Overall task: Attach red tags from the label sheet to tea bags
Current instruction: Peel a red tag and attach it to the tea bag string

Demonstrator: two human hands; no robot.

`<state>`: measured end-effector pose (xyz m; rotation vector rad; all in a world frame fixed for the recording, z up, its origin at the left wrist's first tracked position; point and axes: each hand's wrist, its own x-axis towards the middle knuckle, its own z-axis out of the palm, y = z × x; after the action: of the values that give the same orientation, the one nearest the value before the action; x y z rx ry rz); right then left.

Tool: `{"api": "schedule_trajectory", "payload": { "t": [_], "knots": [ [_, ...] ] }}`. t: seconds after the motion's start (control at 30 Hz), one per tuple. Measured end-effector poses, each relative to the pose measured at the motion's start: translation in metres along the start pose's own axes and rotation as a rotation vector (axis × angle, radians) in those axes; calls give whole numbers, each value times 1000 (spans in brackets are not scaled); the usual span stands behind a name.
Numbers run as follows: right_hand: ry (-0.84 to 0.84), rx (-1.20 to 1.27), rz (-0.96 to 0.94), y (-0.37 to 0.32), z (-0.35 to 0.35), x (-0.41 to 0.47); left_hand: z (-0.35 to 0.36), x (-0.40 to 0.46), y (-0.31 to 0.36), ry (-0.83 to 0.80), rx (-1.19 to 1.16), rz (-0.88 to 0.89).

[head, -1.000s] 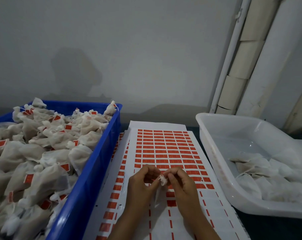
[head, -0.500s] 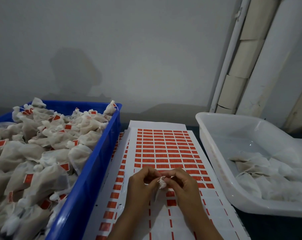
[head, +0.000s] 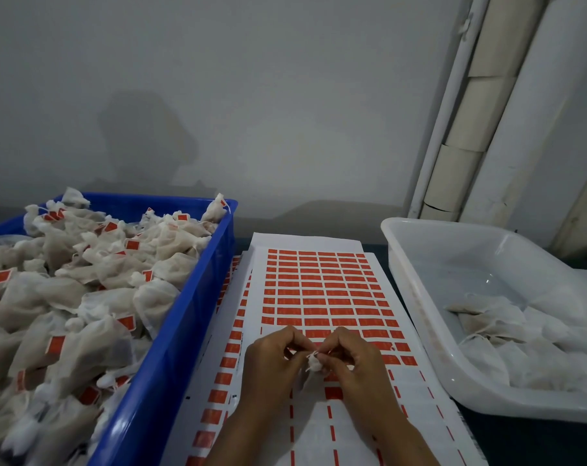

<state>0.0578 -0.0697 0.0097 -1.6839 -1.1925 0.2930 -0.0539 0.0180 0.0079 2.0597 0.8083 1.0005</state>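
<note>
Both hands met over the label sheet [head: 319,287], near its front third. L hand [head: 272,359] had fingers curled, thumb and forefinger pinching the gathered top of a tea bag [head: 314,364]. R hand [head: 352,359] was curled likewise, fingertips pinched on the same white tuft from the other side. The two hands were almost touching at the bag.

The bag was small, white, gauzy; its neck was bunched into a frayed tuft w/ a thin string end sticking out. The body hung below the fingers, pale and semi-sheer against the sheet, mostly hidden by the R hand. Couldn't tell if a tag was on it.

The sheet was white, w/ rows of red tags [head: 315,311] filling its far part. Near rows were stripped, only thin red slivers left betw. blank cells. More sheets lay under it, fanned out to the left.

Blue crate [head: 184,331] at left, just beside the sheets, was heaped w/ cream bags, many showing red tags. White tub [head: 419,314] at right held a smaller pile of plain white bags [head: 507,334] in its near corner. Grey wall behind; pale pipes [head: 480,105] stood at upper right.
</note>
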Motion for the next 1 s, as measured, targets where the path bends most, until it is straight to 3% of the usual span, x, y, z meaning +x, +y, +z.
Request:
{"api": "schedule_trajectory", "payload": {
  "t": [0.6, 1.0],
  "knots": [
    [-12, 279, 132, -2, 3, 2, 2, 0, 2, -10, -56, -43],
    [35, 220, 108, 0, 3, 2, 3, 0, -1, -2, -60, -26]
  ]
}}
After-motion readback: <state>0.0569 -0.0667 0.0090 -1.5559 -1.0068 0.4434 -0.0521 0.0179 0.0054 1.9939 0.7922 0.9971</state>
